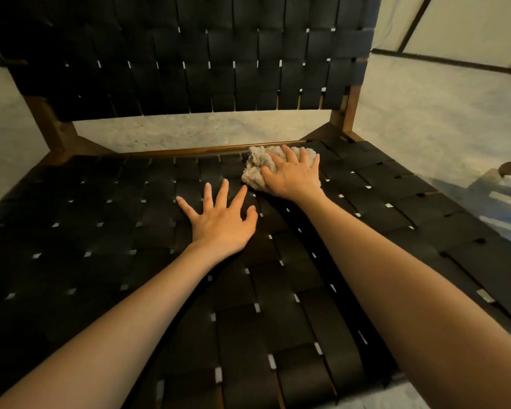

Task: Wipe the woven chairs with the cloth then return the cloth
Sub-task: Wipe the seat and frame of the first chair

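The right hand (294, 178) presses the cloth (255, 169), grip curled over it, at the woven chair (101, 246) seat's back edge; the left hand (222, 222) lies flat beside, grip released.

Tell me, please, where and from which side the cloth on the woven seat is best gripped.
Probably from above, on the bunched mound of the cloth. It lies crumpled near the seat's rear rail, so fingers can curl over its folds, as the right hand does. The left hand rests flat beside it.
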